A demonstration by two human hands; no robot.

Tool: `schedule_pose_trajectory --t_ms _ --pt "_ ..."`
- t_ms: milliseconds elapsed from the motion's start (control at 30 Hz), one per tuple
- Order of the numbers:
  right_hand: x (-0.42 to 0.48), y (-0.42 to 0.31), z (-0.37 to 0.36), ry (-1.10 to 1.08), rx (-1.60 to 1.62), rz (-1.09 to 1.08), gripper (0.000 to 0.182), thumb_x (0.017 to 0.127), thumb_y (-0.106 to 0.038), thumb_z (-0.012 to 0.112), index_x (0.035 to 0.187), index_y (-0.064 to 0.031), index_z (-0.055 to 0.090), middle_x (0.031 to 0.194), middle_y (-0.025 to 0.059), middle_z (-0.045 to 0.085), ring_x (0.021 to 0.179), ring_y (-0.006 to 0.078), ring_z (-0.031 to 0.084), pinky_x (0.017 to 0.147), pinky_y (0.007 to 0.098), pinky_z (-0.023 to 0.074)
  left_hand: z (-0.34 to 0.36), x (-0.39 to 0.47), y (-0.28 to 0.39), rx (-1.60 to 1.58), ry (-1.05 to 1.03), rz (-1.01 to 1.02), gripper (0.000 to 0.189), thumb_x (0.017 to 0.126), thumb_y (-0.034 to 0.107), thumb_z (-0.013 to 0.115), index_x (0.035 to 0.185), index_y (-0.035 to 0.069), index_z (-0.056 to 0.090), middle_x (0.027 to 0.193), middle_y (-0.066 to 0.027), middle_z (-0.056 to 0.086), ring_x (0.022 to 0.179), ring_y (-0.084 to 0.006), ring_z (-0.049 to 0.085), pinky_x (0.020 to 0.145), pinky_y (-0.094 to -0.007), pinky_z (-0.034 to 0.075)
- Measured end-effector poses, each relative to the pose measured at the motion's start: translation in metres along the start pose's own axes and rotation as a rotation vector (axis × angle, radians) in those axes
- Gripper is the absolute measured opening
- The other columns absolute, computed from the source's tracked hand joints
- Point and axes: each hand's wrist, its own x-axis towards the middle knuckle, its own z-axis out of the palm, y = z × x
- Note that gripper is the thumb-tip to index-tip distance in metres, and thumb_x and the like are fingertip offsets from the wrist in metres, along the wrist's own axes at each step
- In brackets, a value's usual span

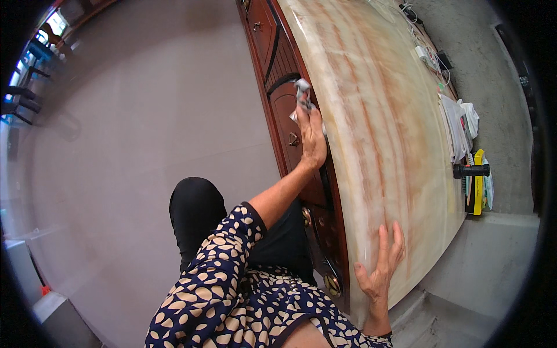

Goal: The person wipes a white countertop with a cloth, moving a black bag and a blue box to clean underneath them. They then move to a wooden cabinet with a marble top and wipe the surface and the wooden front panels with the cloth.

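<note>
My left hand [314, 138] reaches forward against the cabinet front, with a crumpled grey-and-white cloth [303, 90] at its fingers. The cloth lies by the upper edge of a reddish-brown wooden cabinet door [285, 102], just under the overhanging top. A small metal pull [293, 139] hangs on that door beside my wrist. My right hand [380, 269] rests near the front edge of the cream, orange-veined marble-look top [383, 143]. Its fingers are spread and hold nothing. Below the top, closer to me, round brass-coloured fittings [332, 285] show on the dark cabinet front.
Along the wall side are white cables with an adapter [422, 53], stacked papers [454, 126], a black cylindrical object [471, 170] and a yellow box [478, 182]. Grey floor [130, 130] stretches left. Dark stools [21, 102] stand far left, and a grey box [65, 319] lower left.
</note>
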Motion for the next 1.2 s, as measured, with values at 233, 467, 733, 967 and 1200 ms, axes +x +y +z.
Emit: schedule_pose_trajectory --t_ms 233,467,733,967,1200 --pt "-0.001 0.005 0.003 0.03 0.024 -0.075 0.077 0.081 -0.055 0.055 0.14 -0.0058 0.042 0.146 0.0259 0.029 0.135 0.042 0.027 0.107 0.055 0.0176 -0.008 -0.083 0.002 0.162 -0.037 -0.009 0.05 0.101 0.027 0.036 0.141 -0.001 0.026 0.127 -0.0192 0.038 0.118 -0.0314 0.036 0.105 -0.039 0.025" --pt "-0.006 0.007 0.001 0.046 0.038 -0.075 0.073 0.079 -0.047 0.058 0.137 -0.0056 0.046 0.145 0.0256 0.032 0.134 0.0427 0.028 0.107 0.0554 0.019 -0.031 -0.051 0.003 0.115 0.022 -0.011 0.045 0.1 0.027 0.038 0.137 0.001 0.035 0.114 -0.0124 0.043 0.104 -0.0246 0.043 0.096 -0.0357 0.033" --pt "-0.004 0.004 0.001 0.041 0.066 -0.063 0.071 0.075 -0.042 0.06 0.136 -0.006 0.047 0.145 0.0246 0.032 0.134 0.0423 0.029 0.108 0.0554 0.0192 -0.029 0.048 -0.03 0.391 -0.066 0.018 0.048 0.101 0.036 0.032 0.142 0.01 0.034 0.147 -0.0157 0.024 0.132 -0.0379 0.022 0.11 -0.0494 0.021" --pt "-0.003 0.003 0.002 0.044 0.04 -0.058 0.073 0.073 -0.04 0.061 0.136 -0.0061 0.047 0.145 0.0243 0.033 0.134 0.0423 0.029 0.108 0.0552 0.0194 -0.034 -0.015 -0.057 0.626 -0.131 0.232 0.04 0.096 0.019 0.037 0.135 0.009 0.036 0.148 -0.021 0.017 0.133 -0.0445 0.018 0.109 -0.054 0.018" --pt "-0.002 0.002 0.002 0.064 0.001 -0.087 0.071 0.074 -0.038 0.061 0.136 -0.0063 0.046 0.145 0.0236 0.032 0.134 0.0418 0.029 0.108 0.0554 0.0195 -0.03 -0.079 -0.057 0.748 -0.144 0.216 0.058 0.087 0.006 0.049 0.139 0.006 0.023 0.143 -0.0256 0.017 0.131 -0.0464 0.02 0.109 -0.0538 0.021"
